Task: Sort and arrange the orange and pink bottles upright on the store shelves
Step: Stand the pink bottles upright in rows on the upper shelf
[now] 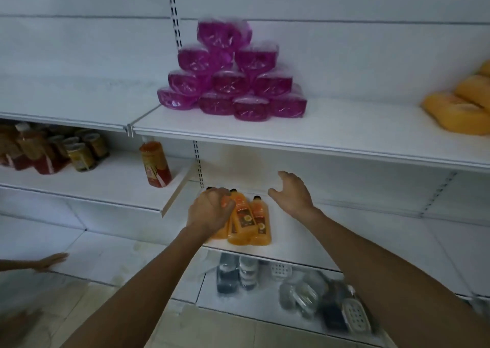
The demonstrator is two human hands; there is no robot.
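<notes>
Reach into mid shelf (305, 239)
L hand (209, 211) grips 1 of 3 orange bottles (241, 223); R hand (291, 191) hovers open, fingers spread. 10 pink bottles (233, 82) stacked above.

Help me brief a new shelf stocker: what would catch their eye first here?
The pyramid of pink bottles, centre of the upper shelf, stands out first. Below it, three orange bottles cluster on the lower shelf; the left hand grips the leftmost, the right hand hovers open beside them.
</notes>
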